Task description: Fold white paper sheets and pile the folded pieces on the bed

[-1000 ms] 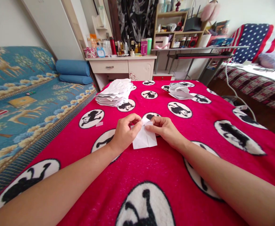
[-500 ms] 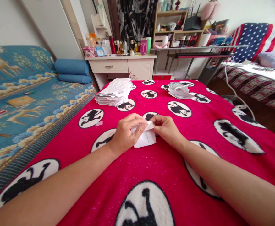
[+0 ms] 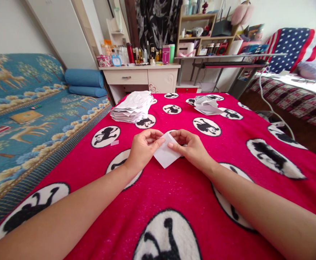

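Between my hands, over the middle of a red blanket (image 3: 158, 195), is a small white sheet of folded paper (image 3: 166, 154). It shows as a diamond with one corner toward me. My left hand (image 3: 144, 146) pinches its left edge, the thumb lying on the front face. On the right edge, my right hand (image 3: 190, 147) grips it the same way, thumb in front and fingers behind. The fingertips behind the paper are partly hidden.
A thick stack of white papers (image 3: 133, 106) lies at the blanket's far left, and folded paper pieces (image 3: 207, 104) lie at the far right. A small paper scrap (image 3: 115, 143) rests left of my hands. Beyond stand a cluttered dresser (image 3: 138, 76) and a blue sofa (image 3: 38, 108).
The paper has turned from a squarish, partly opened shape into a flat diamond. Both thumbs now press on its front. The stacks have not moved.
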`<state>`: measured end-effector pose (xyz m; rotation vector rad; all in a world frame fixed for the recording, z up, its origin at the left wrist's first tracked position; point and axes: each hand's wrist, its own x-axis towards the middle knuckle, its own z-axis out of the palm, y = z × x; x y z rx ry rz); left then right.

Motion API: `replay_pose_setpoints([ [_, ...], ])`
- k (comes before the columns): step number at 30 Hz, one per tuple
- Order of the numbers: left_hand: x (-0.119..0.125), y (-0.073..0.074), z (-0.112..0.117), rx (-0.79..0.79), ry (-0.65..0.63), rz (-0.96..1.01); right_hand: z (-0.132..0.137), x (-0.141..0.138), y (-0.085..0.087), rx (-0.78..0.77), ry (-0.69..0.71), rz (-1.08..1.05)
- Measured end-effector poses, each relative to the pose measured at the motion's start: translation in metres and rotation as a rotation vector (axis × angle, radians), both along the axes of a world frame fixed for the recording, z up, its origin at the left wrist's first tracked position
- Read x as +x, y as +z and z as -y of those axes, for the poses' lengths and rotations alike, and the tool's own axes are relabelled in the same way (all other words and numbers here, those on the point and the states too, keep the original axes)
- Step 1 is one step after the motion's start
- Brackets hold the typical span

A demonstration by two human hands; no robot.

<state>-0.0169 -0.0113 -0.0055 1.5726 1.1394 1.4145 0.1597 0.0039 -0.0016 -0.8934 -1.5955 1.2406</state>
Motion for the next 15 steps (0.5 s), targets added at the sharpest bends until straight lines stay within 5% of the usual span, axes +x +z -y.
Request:
replay_pose_setpoints([
  [8,-0.005,-0.008,-0.009,-0.127,-0.041,-0.101,-0.011,0.007,-0.006,-0.003,-0.032,0.142],
  [15,-0.005,-0.013,-0.008,-0.115,-0.15,-0.311,-0.018,0.013,-0.008,0.033,0.119,0.307],
])
